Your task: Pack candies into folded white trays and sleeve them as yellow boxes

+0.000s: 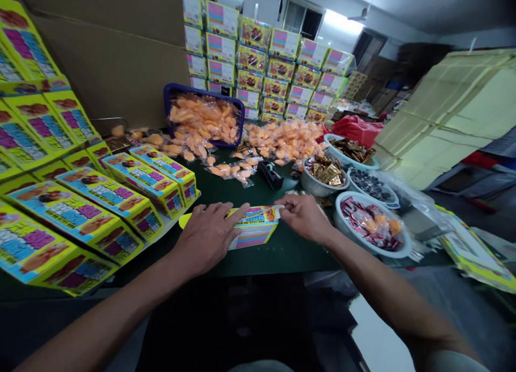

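A small colourful printed box [255,227] lies on the dark green table [282,254] right in front of me. My left hand [207,233] rests flat on its left end, fingers stretched out over the lid. My right hand [303,216] is at the box's right end, with fingertips pinched on a strip of clear tape [271,207] that lies across the lid. A black tape dispenser [269,174] stands just behind the box.
Rows of the same boxes [121,194] lie at my left, with more stacked at the back [278,71]. A blue basket [203,114] and loose orange packets [282,138] sit behind. Bowls of wrapped sweets [368,221] stand at the right, near flat cardboard [451,114].
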Available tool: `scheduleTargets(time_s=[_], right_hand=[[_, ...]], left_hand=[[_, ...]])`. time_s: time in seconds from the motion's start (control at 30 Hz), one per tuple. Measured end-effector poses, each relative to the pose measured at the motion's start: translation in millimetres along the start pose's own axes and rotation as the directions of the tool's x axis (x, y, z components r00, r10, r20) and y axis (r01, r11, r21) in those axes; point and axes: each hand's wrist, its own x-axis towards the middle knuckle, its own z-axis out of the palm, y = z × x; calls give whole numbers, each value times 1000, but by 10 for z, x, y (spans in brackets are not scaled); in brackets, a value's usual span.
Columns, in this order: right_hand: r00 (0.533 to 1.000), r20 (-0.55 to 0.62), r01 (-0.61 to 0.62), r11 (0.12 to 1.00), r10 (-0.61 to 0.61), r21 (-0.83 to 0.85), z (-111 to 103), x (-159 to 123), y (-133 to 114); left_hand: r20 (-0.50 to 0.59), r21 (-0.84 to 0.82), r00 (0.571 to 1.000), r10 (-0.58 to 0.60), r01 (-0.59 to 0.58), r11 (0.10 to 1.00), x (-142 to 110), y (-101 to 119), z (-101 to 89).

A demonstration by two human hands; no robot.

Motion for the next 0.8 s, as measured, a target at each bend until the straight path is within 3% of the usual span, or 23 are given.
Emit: scheduleTargets(time_s=[0.1,0.2,0.4,0.53,0.6,0.67,0.73,0.8], right_hand=[[988,-76,120,982,-133,-148,15,-111,7],[975,-107,167,959,-195,-231,13,-133,-34],[972,-57,211,952,-228,-223,129,-301,-23],[942,-140,276,943,-304,-187,280,-525,139],[955,-183,230,972,-235,-48,333,-565,205],[978,-194,104,983,-73,152,385,-545,239],[986,-147,-32,946,83,323,452,-499,238],[984,-116,-75,903,136,424,535,-467,212]], left_hand=[[-2,16,1000,-2,2,1000,-3,-1,4],[-10,24,1000,6,-6,1000,4,-10,18],[0,10,1000,9,-9,1000,24,-13,8],[5,23,1000,14,-14,1000,25,41,-2],[17,10,999,41,-41,999,31,89,14],[36,10,997,71,-72,997,47,143,40],[54,55,995,89,-92,994,76,200,63],[59,123,994,96,-103,987,119,256,71]])
